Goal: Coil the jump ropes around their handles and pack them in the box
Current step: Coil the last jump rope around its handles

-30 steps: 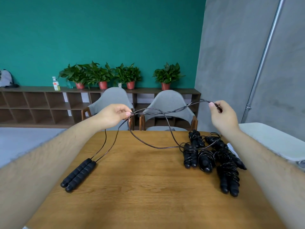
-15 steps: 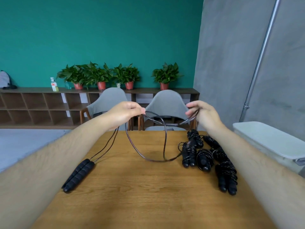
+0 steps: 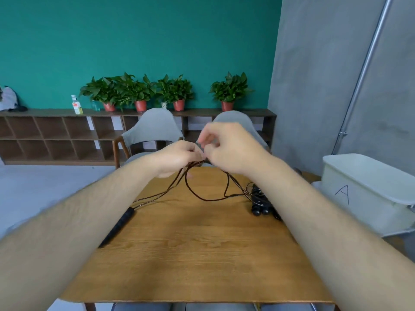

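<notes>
The loose jump rope's cord (image 3: 203, 198) hangs in loops over the tabletop (image 3: 190, 254), and its paired handles (image 3: 119, 224) lie flat at the left. My left hand (image 3: 179, 157) has a closed grip, pinching the gathered strands. My right hand (image 3: 226, 149), blurred, seems to pinch the cord just beside it. I judge I'm doubling the cord. Next it needs winding round the handles. Coiled ropes (image 3: 258, 204) lie near the box (image 3: 363, 198).

2 hands (image 3: 179, 156), 1 loose jump rope (image 3: 206, 200), 2 grey chairs (image 3: 155, 126), 4 red plant pots (image 3: 140, 105), 1 white box (image 3: 370, 198).
</notes>
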